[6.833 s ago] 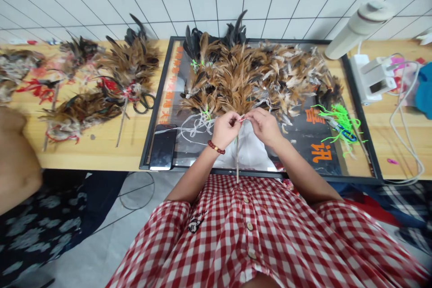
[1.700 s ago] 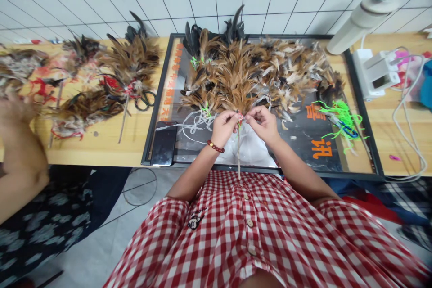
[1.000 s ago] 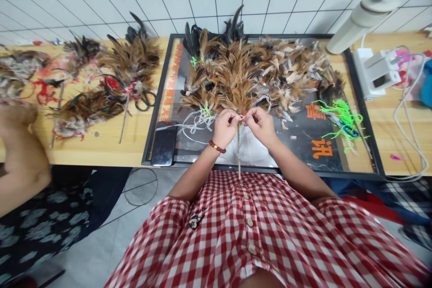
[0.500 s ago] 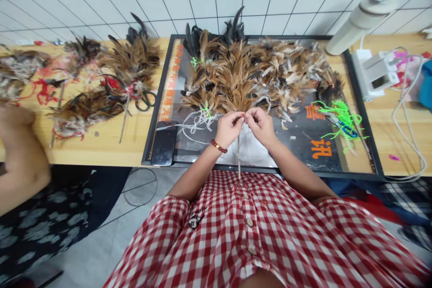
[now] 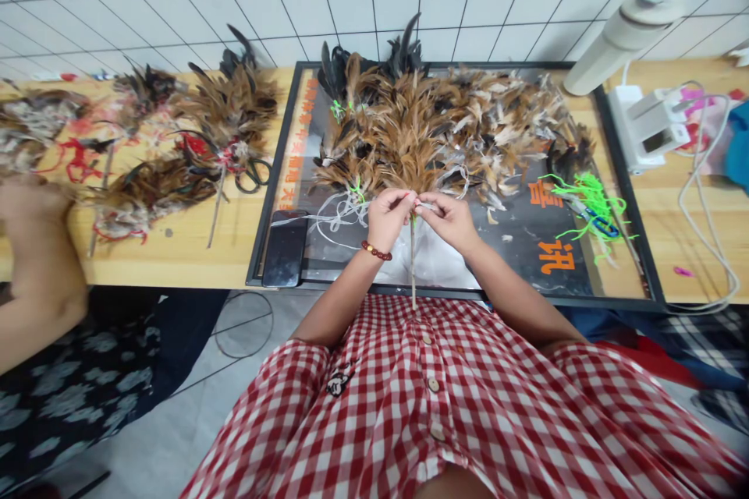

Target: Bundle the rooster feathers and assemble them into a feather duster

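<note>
A feather duster (image 5: 409,129) with brown feathers and dark tips lies in front of me, its thin stick (image 5: 413,265) pointing back to my shirt. At the base of its feathers my left hand (image 5: 388,220) is closed, thumb and fingers pinched. My right hand (image 5: 449,222) pinches from the other side, its fingertips close to the left ones. A thin pale and reddish string (image 5: 417,203) shows between the fingertips, partly hidden by them. Bright green strands show just beneath. White plastic strips (image 5: 339,210) with a bit of green trail left of my left hand.
Loose brown feathers (image 5: 497,117) cover the black-framed board (image 5: 515,249). Green strings (image 5: 588,199) with blue-handled scissors lie right; a phone (image 5: 285,249) lies left. A bottle (image 5: 626,39) and a power strip (image 5: 635,132) stand right. A co-worker's arm (image 5: 44,265) and more feather bundles (image 5: 234,101) are left.
Both hands have shifted slightly left, and the right hand has turned so its fingers lie flatter. Pale string and green strands now show between and below the fingertips.
</note>
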### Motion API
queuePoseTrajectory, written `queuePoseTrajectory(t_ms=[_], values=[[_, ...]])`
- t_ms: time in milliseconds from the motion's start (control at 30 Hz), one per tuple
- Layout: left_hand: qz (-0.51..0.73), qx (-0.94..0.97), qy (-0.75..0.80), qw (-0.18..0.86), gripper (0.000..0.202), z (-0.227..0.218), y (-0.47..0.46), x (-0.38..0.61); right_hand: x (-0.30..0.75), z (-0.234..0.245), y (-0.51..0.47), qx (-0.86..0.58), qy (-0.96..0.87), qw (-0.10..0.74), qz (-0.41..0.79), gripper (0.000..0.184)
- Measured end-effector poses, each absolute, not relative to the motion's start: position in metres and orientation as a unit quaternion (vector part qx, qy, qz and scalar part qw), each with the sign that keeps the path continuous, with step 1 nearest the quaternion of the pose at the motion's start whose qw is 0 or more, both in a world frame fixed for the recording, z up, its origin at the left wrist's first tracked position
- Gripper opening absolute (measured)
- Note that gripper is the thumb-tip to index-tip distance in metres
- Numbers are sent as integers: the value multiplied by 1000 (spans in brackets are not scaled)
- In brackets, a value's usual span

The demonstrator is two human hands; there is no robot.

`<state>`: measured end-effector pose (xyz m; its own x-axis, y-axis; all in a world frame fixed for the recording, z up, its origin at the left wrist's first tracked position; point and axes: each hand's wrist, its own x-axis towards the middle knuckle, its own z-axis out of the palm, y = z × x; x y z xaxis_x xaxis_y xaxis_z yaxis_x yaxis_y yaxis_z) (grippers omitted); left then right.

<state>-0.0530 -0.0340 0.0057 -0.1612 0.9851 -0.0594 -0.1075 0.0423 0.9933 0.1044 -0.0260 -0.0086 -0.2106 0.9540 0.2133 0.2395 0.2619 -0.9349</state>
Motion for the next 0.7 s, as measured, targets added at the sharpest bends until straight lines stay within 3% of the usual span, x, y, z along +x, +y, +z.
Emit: queuePoseTrajectory(t_ms=[200, 300, 433, 600, 700], values=[[592, 447, 500, 447, 35, 0, -33, -59, 100, -12, -22, -446, -683, 413, 404, 50], [585, 449, 508, 445, 32, 2, -32, -62, 101, -12, -22, -448, -690, 411, 392, 46], [472, 536, 510, 480, 24, 12, -36, -62, 103, -6, -25, -440, -708, 428, 349, 39], [473, 599, 575, 297, 4, 23, -64, -79, 117, 3, -32, -465, -734, 422, 259, 24], [416, 604, 600, 322, 10, 25, -75, -92, 128, 7, -38, -482, -738, 408, 238, 22]])
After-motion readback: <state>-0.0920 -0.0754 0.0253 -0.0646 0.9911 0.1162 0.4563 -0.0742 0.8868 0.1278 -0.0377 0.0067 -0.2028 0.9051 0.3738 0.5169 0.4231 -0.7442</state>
